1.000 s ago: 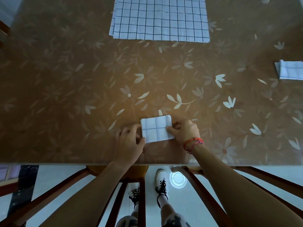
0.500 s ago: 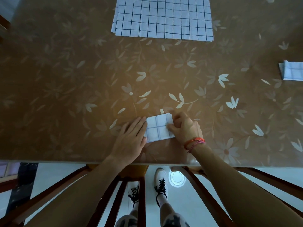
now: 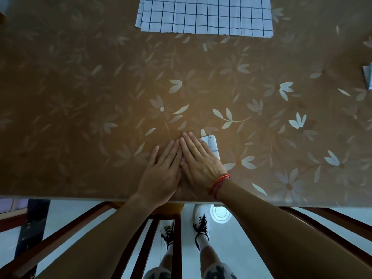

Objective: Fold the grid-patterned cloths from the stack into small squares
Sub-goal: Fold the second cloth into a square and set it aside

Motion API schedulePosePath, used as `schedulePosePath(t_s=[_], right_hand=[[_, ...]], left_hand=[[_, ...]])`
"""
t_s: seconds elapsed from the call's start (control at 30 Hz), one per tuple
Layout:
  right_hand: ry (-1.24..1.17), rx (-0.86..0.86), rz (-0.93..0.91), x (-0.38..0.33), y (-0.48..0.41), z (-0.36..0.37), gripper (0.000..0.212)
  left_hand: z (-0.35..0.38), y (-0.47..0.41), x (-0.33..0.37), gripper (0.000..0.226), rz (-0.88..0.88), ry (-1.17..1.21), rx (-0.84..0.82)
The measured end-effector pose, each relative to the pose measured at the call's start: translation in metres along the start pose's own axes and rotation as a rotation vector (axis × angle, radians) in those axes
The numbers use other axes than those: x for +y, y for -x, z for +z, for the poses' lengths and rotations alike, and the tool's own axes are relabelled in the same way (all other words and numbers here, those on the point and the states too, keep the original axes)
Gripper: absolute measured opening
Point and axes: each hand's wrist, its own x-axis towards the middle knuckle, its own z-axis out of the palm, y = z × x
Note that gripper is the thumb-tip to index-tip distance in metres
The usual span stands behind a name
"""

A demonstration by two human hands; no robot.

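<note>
Right hand (image 3: 199,160) is pressing flat, fingers straight, on the small folded cloth (image 3: 212,144) near the table's (image 3: 80,97) near edge, with the left hand (image 3: 163,166) lying flat alongside. This square is looking nearly finished. Another folded piece (image 3: 368,77) is lying at the right edge, while the stack (image 3: 205,17) is waiting at the far side, so more folding is likely remaining.

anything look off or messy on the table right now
Nothing spilled or damaged. The stack is slightly staggered at its left edge. The left hand and right hand press flat on the small folded cloth, which lies a little tilted. A folded piece at the right is cut off by the frame.
</note>
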Motion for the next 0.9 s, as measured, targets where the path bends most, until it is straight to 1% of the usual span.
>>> schedulePosePath(t_s=[0.17,0.3,0.43,0.53,0.6,0.67,0.73,0.8,0.9], right_hand=[[0.052,-0.076,0.002,0.018,0.005,-0.003,0.068],[0.115,-0.094,0.080,0.045,0.022,-0.010,0.071],[0.118,-0.135,0.130,0.050,0.026,-0.018,0.074],[0.119,-0.163,0.150,0.046,0.025,-0.020,0.075],[0.112,-0.170,0.160,0.045,0.023,-0.023,0.075],[0.091,-0.188,0.166,0.043,0.020,-0.027,0.075],[0.074,-0.185,0.163,0.041,0.016,-0.032,0.075],[0.055,-0.167,0.144,0.041,0.014,-0.038,0.073],[0.023,-0.151,0.110,0.042,0.011,-0.044,0.077]], left_hand=[[-0.002,0.000,0.001,0.055,-0.026,0.007,-0.033],[-0.005,-0.001,0.003,0.056,-0.036,0.007,-0.034],[-0.011,-0.003,0.005,0.055,-0.048,0.007,-0.044],[-0.017,-0.006,0.008,0.051,-0.066,0.065,-0.002],[-0.025,-0.013,0.008,0.049,-0.102,0.142,0.053],[-0.034,-0.023,0.008,0.049,-0.143,0.192,0.070],[-0.041,-0.036,0.008,0.049,-0.167,0.183,0.022],[-0.046,-0.049,0.008,0.052,-0.206,0.167,-0.066],[-0.052,-0.068,0.009,0.053,-0.319,0.159,-0.180]])
